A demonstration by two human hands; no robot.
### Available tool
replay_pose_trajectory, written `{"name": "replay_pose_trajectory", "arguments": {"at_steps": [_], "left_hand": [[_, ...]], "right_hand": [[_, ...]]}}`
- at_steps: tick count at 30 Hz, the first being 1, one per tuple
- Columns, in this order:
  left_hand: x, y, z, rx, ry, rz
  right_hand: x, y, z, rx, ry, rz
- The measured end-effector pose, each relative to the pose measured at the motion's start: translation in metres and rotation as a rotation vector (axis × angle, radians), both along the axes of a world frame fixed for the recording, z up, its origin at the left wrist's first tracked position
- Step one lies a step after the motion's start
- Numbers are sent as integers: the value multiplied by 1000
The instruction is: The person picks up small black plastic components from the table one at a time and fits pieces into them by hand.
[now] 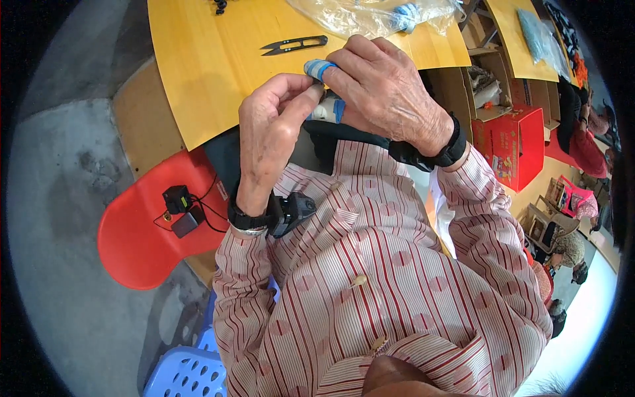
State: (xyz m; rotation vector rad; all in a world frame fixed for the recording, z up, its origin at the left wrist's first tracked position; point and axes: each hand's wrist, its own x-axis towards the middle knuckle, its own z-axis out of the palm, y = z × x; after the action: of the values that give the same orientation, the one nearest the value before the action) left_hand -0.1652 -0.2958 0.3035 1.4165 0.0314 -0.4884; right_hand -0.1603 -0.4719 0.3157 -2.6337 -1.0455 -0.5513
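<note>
The room has a grey concrete floor [63,218], and a yellow table [218,73] stands before the seated person; clock directions here are taken from the hands, twelve being straight ahead. I observe both hands raised close together at the table's near edge. The left hand [274,126] has its thumb and forefinger drawn narrow, their tips meeting the right hand's fingers; what lies between them is too small for me to tell. The right hand [383,86] is bent inward, with a blue-and-white striped band [319,69] at its forefinger. Just below that band, at six o'clock, is a white-and-blue piece [327,110] beside the right fingers; whether it is gripped or wrapped on a finger, I cannot tell. Black straps are noted on both wrists, the left one carrying a black device [294,210]. At eleven o'clock, black thread snips [294,45] lie flat on the table, apart from both hands. At one o'clock lies a clear plastic bag [350,16] with a blue bundle [405,16]. A red chair [132,231] at eight o'clock bears small black boxes [176,199] and cables. A blue stool [188,374] is at seven, a red carton [512,145] between three and four, and other people are at four.
</note>
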Motion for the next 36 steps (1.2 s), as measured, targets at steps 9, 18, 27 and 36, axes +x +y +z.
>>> {"name": "replay_pose_trajectory", "arguments": {"at_steps": [9, 18, 27, 36], "left_hand": [[-1, -1, -1, 0, 16, 11], [-2, -5, 0, 3, 10, 19], [-2, -8, 3, -15, 32, 38], [-4, -3, -3, -41, 75, 6]], "right_hand": [[-1, 2, -1, -13, 19, -13], [-1, 1, 1, -29, 10, -17], [0, 0, 1, 0, 61, -38], [2, -4, -10, 57, 160, 13]]}}
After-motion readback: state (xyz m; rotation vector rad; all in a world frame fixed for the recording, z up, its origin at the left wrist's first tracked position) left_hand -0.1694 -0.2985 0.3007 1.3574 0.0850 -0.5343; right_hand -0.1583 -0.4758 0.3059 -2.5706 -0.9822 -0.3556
